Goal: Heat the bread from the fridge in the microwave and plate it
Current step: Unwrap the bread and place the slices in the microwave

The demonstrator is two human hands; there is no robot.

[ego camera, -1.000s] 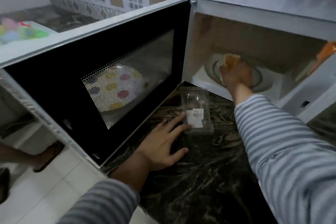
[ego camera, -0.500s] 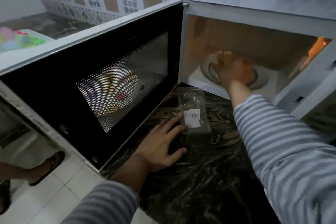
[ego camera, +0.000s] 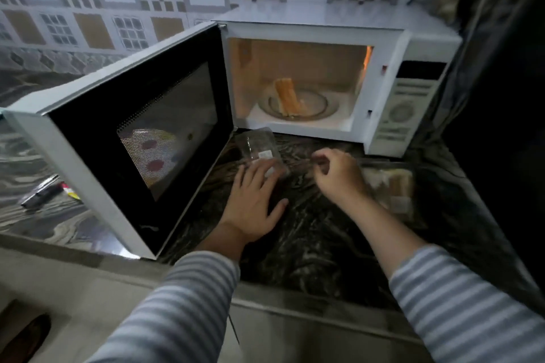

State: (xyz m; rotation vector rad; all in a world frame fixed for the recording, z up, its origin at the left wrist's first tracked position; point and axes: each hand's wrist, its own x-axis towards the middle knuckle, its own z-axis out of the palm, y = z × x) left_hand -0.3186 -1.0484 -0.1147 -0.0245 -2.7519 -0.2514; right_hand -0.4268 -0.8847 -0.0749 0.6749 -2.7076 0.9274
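**A:** Where is the bread sitting as you are looking at it?

**B:** The bread (ego camera: 287, 96) is lying on the glass turntable (ego camera: 317, 103) inside the microwave (ego camera: 324, 32), centre of the frame, leaning up at a tilt. The door (ego camera: 147, 132) is swinging wide to the left.

**A:** And your hands?

**B:** Your left hand (ego camera: 253, 200) is lying flat, fingers spread, on the table (ego camera: 309, 244), fingertips touching the clear plastic lid (ego camera: 256, 144). Your right hand (ego camera: 339, 175) is hovering just right of it, fingers loosely curled; it looks empty, though I cannot tell for certain.

**A:** How is the bread going to handle?

**B:** I am judging it light, soft and easy to crush, and hot once heated. You are best taking it by its long sides with a gentle grip, or sliding fingers beneath it.

**A:** What is crowding you?

**B:** The open door is walling off the left of the frame. A clear container (ego camera: 389, 186) with more bread is sitting at the right, near your right hand. A dotted plate (ego camera: 153, 153) is showing through the door's mesh window, and a dark pen-like thing (ego camera: 41, 193) is lying at the far left.
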